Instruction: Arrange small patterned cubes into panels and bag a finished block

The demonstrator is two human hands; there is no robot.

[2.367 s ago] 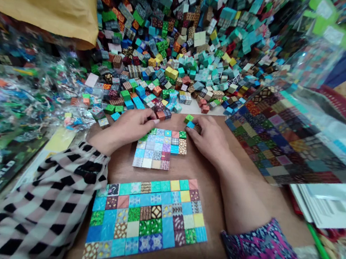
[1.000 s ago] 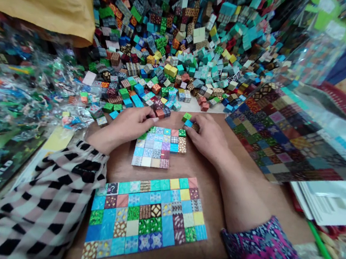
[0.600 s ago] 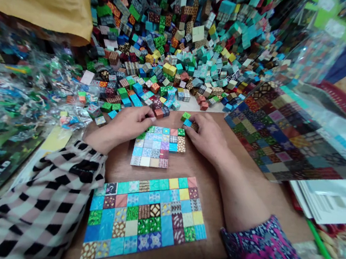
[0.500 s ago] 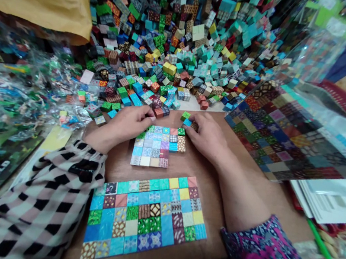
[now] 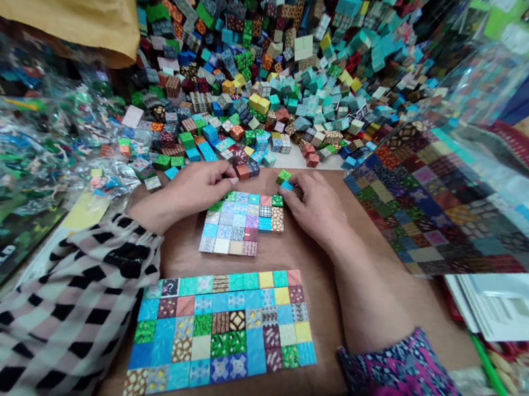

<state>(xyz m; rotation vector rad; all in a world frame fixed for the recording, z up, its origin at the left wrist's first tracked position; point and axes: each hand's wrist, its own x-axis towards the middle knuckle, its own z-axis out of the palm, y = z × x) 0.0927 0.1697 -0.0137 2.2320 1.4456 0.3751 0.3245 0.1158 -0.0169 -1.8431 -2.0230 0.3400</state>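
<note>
Two half-curled hands, any hold unclear, one small block array near them, one large array between forearms.

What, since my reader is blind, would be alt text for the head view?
A bare left hand and a bare right hand flank a small, mostly pale patch of patterned square blocks on a brown tabletop. Nearer lies a larger multicoloured block rectangle; beyond, a heap of multicoloured cubes.

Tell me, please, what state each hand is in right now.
Left hand: curled at the small mosaic; whether it holds anything cannot be told.
Right hand: partly curled at the blue block; whether it grips it cannot be told.
</note>
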